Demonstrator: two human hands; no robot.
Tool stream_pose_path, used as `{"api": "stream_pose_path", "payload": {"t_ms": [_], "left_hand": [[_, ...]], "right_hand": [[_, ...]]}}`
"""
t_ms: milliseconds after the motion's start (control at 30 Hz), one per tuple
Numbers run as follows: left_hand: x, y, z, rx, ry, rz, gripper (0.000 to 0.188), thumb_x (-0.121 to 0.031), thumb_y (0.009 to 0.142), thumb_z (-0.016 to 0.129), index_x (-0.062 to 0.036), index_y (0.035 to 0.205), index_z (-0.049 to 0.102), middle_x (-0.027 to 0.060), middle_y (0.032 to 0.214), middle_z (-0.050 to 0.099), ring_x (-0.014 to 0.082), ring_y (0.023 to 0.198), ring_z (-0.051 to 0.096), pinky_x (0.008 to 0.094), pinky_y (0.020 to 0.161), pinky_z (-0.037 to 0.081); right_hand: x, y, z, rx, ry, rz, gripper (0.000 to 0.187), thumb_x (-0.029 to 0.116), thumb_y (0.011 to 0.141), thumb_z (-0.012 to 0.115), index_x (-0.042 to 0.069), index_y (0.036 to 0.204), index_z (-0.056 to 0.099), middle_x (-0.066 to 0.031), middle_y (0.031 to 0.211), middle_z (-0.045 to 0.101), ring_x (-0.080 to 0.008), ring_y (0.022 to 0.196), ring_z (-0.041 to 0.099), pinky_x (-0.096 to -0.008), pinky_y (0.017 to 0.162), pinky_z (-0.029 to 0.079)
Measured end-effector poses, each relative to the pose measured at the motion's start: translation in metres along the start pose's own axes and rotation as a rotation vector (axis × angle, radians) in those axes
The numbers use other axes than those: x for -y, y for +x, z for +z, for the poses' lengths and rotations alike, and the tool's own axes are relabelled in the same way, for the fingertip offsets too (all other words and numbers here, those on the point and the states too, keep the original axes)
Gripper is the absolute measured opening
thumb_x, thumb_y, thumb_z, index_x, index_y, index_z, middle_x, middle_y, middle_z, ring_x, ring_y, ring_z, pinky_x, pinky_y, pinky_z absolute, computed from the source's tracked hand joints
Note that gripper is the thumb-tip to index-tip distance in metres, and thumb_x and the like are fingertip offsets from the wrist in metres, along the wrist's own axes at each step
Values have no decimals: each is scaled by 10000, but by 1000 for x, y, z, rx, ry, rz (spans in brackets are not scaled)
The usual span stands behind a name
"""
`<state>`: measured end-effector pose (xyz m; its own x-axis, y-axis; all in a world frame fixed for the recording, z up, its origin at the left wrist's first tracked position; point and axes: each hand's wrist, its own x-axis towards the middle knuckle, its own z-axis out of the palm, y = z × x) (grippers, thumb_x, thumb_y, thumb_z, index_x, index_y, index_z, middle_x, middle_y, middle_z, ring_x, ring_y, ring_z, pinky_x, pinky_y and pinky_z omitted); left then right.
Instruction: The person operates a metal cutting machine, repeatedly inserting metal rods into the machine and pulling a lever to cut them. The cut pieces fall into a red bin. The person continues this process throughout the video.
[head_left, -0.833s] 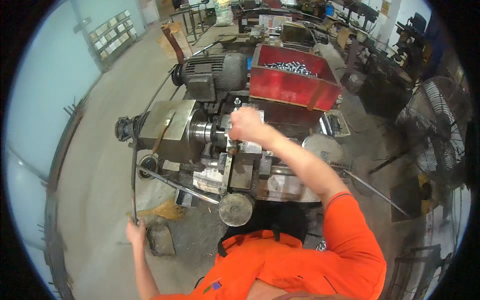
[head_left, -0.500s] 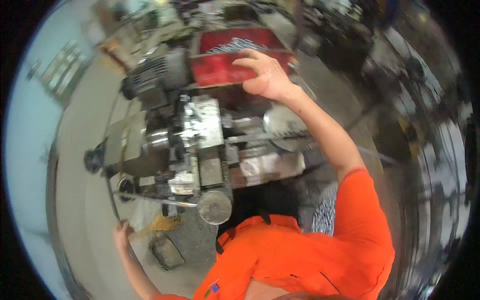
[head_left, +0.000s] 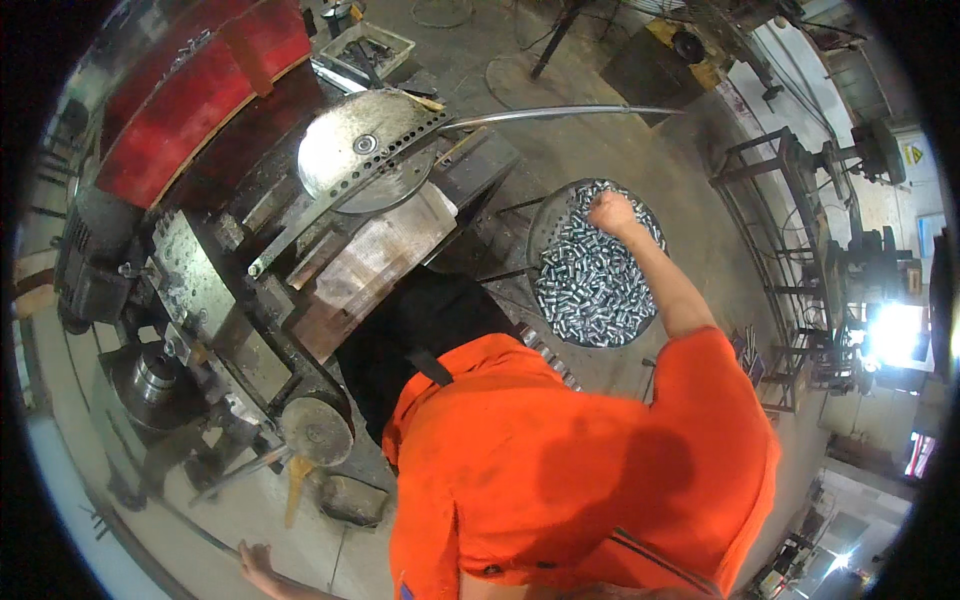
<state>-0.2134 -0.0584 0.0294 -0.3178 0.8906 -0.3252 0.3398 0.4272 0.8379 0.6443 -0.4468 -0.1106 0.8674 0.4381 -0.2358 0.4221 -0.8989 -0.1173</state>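
My right hand (head_left: 612, 213) reaches out to the right, over the far part of a round tray (head_left: 547, 222). Small shiny metal sleeves (head_left: 600, 290) fill most of that tray. Its fingers are curled together among the sleeves, and whatever they grip is hidden. At the lower left, my left hand (head_left: 258, 562) is on the end of a long thin lever (head_left: 190, 522), fingers bent about it. The lever runs up to a machine with a round metal spindle (head_left: 152, 380).
A red bin (head_left: 170, 130) stands behind the machine. A large metal disc (head_left: 330, 150) and a bar with holes (head_left: 320, 205) lie across its right side. A brush (head_left: 296, 490) and a grey pan (head_left: 352, 500) are at lower left. Metal racks (head_left: 790, 200) stand at right.
My right hand has gone from above the red bin to the tray of sleeves on the right. The view has turned right. My left hand stays at the lever.
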Motion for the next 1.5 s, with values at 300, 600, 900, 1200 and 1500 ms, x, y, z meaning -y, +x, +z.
{"api": "stream_pose_path", "payload": {"t_ms": [300,600,900,1200,1500], "left_hand": [[29,23,-25,-46,-14,-5,350,-219,788,694,-9,1038,567,100,656,564,179,549,546,342,516,491],[25,4,-13,-74,38,119,428,-324,790,693,17,999,541,75,601,540,150,476,531,298,467,490],[36,6,-12,-63,12,178,463,-346,798,676,28,1035,539,89,621,562,172,478,560,294,468,498],[28,0,-6,-81,12,209,404,-325,798,673,24,963,552,90,612,569,179,468,580,278,417,472],[15,-12,0,-34,44,174,556,-381,791,659,40,1126,521,84,711,558,171,616,565,304,558,490]], "right_hand": [[30,36,23,83,-274,-20,377,226,680,568,4,970,660,-217,1138,571,-344,1076,542,-386,934,440],[34,45,20,172,-324,-61,350,234,724,540,23,978,655,-197,1046,629,-323,987,605,-393,886,461],[40,40,31,257,-456,-230,368,286,696,612,32,956,661,-178,1032,637,-292,995,602,-357,865,478],[44,47,31,246,-420,-141,388,278,705,603,47,1013,653,-180,1083,622,-282,1037,595,-356,886,476],[28,58,49,48,-102,131,360,269,678,590,-8,898,661,-205,1047,626,-301,1000,605,-367,882,476]]}}
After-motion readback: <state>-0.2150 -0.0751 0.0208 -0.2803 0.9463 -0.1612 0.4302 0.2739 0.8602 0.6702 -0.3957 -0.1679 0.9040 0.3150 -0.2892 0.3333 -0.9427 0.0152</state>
